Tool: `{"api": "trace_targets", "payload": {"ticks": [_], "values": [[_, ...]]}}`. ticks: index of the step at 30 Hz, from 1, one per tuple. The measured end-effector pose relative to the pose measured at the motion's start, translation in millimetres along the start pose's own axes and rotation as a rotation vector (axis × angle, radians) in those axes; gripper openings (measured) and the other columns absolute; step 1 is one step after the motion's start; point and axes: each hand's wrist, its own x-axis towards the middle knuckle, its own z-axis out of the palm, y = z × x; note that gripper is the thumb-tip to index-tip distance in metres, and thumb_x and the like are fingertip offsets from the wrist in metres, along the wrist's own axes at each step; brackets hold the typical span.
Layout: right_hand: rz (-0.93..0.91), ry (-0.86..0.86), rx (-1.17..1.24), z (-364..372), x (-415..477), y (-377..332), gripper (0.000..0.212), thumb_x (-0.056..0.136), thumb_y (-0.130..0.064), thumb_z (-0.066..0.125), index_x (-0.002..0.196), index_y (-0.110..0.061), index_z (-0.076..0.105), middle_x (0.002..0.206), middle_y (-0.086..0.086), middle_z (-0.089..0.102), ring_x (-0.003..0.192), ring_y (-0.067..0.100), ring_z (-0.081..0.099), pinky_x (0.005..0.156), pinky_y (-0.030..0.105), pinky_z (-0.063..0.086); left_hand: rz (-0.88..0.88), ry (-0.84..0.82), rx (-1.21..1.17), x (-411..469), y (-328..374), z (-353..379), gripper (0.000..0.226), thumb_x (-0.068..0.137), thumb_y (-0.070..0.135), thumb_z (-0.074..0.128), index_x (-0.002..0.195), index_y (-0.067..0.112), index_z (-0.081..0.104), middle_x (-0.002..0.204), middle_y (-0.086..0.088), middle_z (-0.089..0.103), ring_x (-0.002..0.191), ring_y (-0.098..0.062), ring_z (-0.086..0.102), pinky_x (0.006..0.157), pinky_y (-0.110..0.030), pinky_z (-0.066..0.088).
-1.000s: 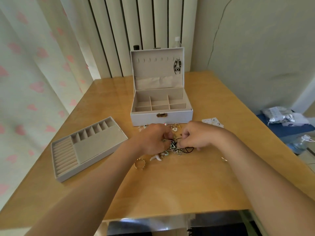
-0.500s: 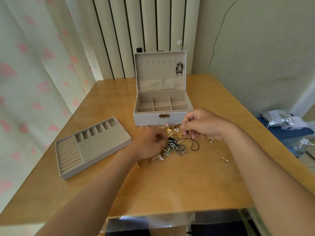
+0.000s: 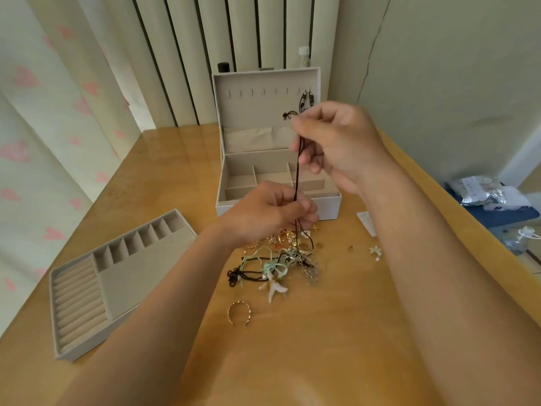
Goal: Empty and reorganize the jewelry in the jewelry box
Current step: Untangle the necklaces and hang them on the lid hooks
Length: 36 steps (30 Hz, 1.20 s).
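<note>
A black cord is held stretched between both hands above the surface. Its upper part is pinched by the curled fingers of the right hand, which is raised in front of the open lid of the jewelry box. Lower down it is pinched by the fingers of the left hand. The cord's lower end seems to trail into the tangled jewelry pile, though this is hard to make out. A gold bangle is laid near the pile, and a grey tray is set well apart to the left.
</note>
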Motion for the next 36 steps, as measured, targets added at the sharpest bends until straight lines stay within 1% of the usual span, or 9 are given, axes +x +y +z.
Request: {"api": "trace_targets", "payload": {"ticks": [6,11,14,18,21,25,28,31,36], "values": [[-0.108,0.051,0.115,-1,24,-10,0.009,0.096,-0.009,0.063,0.089,-0.003,0.061,0.063,0.011,0.064,0.043,0.018,0.052,0.040,0.023,0.035,-0.117,-0.134,0.055,11,-7,-16,0.029,0.105,0.023,0.048,0.106,0.003,0.070,0.105,-0.012,0.076,0.099,-0.027,0.073,0.090,-0.043,0.059],[-0.167,0.167,0.199,-5,39,2,0.011,0.096,-0.009,0.063,0.084,-0.009,0.062,0.064,0.010,0.064,0.042,0.018,0.052,0.041,0.023,0.034,-0.149,-0.079,0.004,18,-12,-23,0.030,0.103,0.021,0.050,0.100,-0.003,0.068,0.097,-0.018,0.075,0.082,-0.029,0.072,0.071,-0.036,0.063],[-0.071,0.177,0.112,-4,48,13,0.012,0.096,-0.017,0.064,0.089,-0.007,0.062,0.068,0.010,0.066,0.044,0.020,0.054,0.042,0.023,0.034,-0.110,0.008,-0.094,20,-8,-29,0.031,0.104,0.021,0.049,0.097,-0.004,0.067,0.090,-0.017,0.074,0.070,-0.022,0.071,0.067,-0.033,0.063],[0.155,0.009,-0.453,-4,51,25,0.031,0.095,-0.038,0.064,0.098,-0.007,0.066,0.086,0.009,0.072,0.051,0.015,0.063,0.043,0.025,0.039,-0.065,0.077,-0.155,20,-3,-38,0.033,0.102,0.027,0.051,0.096,0.001,0.069,0.094,-0.022,0.074,0.072,-0.026,0.068,0.063,-0.035,0.062],[0.296,-0.201,-0.649,-10,46,26,0.018,0.096,-0.024,0.061,0.098,-0.007,0.067,0.086,0.011,0.073,0.060,0.017,0.067,0.049,0.029,0.046,-0.042,0.089,-0.258,19,0,-43,0.036,0.092,0.035,0.054,0.094,0.003,0.069,0.094,-0.023,0.072,0.068,-0.024,0.068,0.060,-0.035,0.061],[0.425,-0.501,-0.630,-18,39,26,0.012,0.094,-0.005,0.059,0.103,-0.006,0.067,0.090,0.013,0.075,0.081,0.026,0.074,0.067,0.035,0.056,-0.018,0.167,-0.383,20,3,-47,0.035,0.100,0.030,0.048,0.096,0.001,0.067,0.089,-0.018,0.072,0.061,-0.019,0.066,0.056,-0.031,0.059],[0.427,-0.637,-0.568,-21,36,27,0.020,0.091,-0.008,0.066,0.109,0.002,0.066,0.100,0.016,0.074,0.092,0.030,0.074,0.077,0.040,0.057,0.003,0.220,-0.465,20,5,-49,0.035,0.104,0.027,0.044,0.100,-0.001,0.065,0.089,-0.017,0.073,0.063,-0.021,0.067,0.056,-0.030,0.059],[0.407,-0.674,-0.569,-16,36,29,0.031,0.086,-0.014,0.074,0.109,0.004,0.064,0.092,0.014,0.075,0.085,0.027,0.074,0.071,0.037,0.056,0.023,0.258,-0.510,20,8,-49,0.035,0.105,0.028,0.043,0.099,0.001,0.064,0.085,-0.013,0.072,0.065,-0.021,0.067,0.055,-0.028,0.058],[0.335,-0.619,-0.571,-7,39,33,0.008,0.085,-0.001,0.072,0.089,-0.004,0.066,0.072,0.009,0.073,0.063,0.015,0.065,0.054,0.024,0.052,0.031,0.349,-0.549,22,9,-50,0.034,0.104,0.027,0.044,0.100,0.000,0.064,0.082,-0.012,0.069,0.067,-0.020,0.066,0.059,-0.026,0.057]]}}
